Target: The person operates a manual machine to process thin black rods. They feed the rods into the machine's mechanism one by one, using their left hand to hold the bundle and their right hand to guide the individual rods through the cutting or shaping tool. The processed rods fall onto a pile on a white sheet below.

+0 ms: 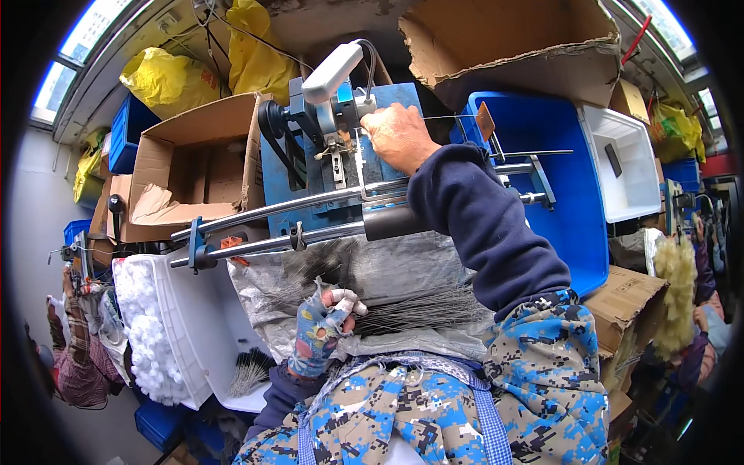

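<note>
Right hand (401, 139): at machine (301, 108), fingers bunched, grip hidden | Left hand (319, 322): machine's near side, fingers curled, grip unclear | Wires (426, 308): before machine (apparently for easy reach)

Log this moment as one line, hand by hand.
left hand: curled at metal wires | right hand: at blue-based machine | machine's right: blue bin
</note>
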Demonstrator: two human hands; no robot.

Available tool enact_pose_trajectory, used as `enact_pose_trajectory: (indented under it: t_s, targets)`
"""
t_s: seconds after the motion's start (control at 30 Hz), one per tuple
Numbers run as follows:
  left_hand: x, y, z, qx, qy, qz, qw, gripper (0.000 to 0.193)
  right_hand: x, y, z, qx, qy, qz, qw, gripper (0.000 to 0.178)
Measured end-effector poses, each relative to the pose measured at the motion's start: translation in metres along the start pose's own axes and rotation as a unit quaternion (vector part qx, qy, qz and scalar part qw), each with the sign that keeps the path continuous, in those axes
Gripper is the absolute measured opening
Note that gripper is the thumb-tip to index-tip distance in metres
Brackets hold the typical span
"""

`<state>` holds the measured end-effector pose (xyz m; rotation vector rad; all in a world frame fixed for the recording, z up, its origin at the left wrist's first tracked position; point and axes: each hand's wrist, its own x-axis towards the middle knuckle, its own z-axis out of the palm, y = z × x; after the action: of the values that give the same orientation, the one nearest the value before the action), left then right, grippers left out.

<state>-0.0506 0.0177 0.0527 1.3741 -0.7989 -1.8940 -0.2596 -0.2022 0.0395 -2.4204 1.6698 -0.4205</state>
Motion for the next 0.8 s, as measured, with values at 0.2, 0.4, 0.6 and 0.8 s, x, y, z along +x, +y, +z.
enact_pose_trajectory:
  t_s: [0.2,0.4,0.6,0.8]
  targets:
    - [-0.003,0.007,0.004,0.022,-0.007,0.016,1.000,0.013,-0.019,0.005,-0.012,-0.061,0.024,0.058,0.996,0.024]
    - [0.004,-0.008,-0.008,-0.002,-0.016,0.013,1.000,0.014,-0.064,0.001,-0.025,-0.059,0.036,0.055,0.996,0.053]
    - [-0.003,0.007,0.020,0.015,-0.044,-0.001,0.999,0.013,-0.064,-0.001,-0.026,0.025,0.013,0.077,0.997,0.058]
    - [-0.002,-0.008,0.005,-0.006,-0.025,0.014,1.000,0.013,-0.056,-0.021,-0.017,0.009,0.000,0.062,0.998,0.059]
